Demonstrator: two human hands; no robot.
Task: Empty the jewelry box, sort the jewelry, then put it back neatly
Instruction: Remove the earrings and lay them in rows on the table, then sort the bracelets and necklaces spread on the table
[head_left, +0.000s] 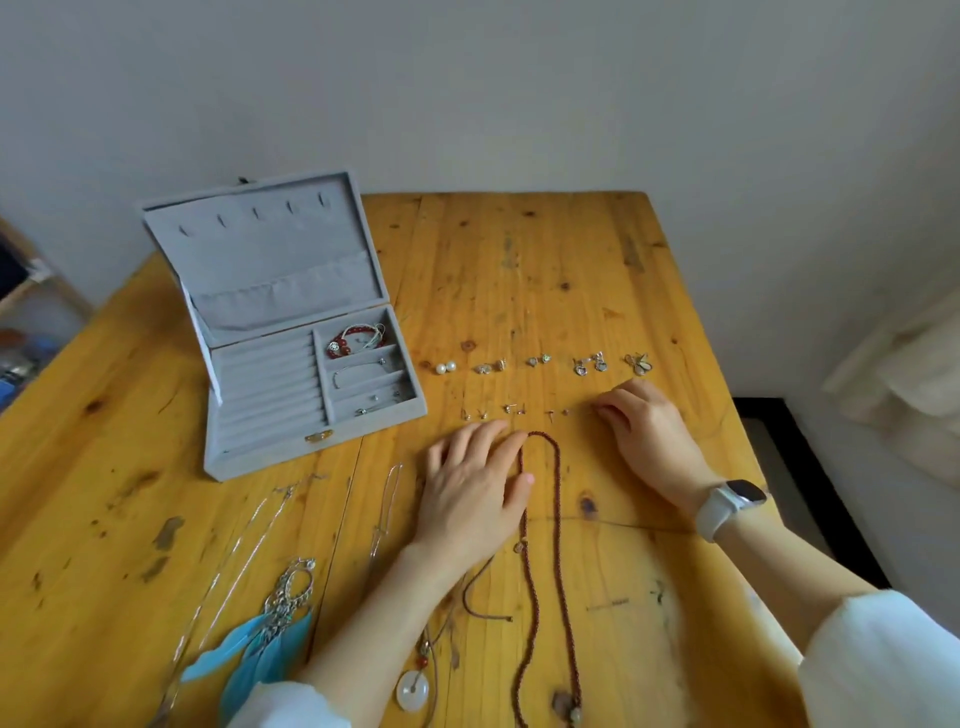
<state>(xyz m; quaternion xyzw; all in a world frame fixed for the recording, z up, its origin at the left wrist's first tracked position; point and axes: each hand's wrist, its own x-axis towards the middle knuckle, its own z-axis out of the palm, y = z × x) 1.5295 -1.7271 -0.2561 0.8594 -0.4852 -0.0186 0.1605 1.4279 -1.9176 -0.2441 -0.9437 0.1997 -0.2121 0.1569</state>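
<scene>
The grey jewelry box stands open at the table's left, with a red bead bracelet and small silver pieces in its right compartments. Pairs of earrings lie in a row mid-table, small studs in a row below them. My left hand lies flat with straight fingers, touching the top of a long dark-red bead necklace that runs toward me. My right hand rests on the table right of the studs, fingers curled at the tips; whether they pinch something is hidden.
Thin silver chains and a blue feather pendant lie at the near left. A white disc pendant on a brown cord sits under my left forearm. The wooden table ends at a wall behind and drops off on the right.
</scene>
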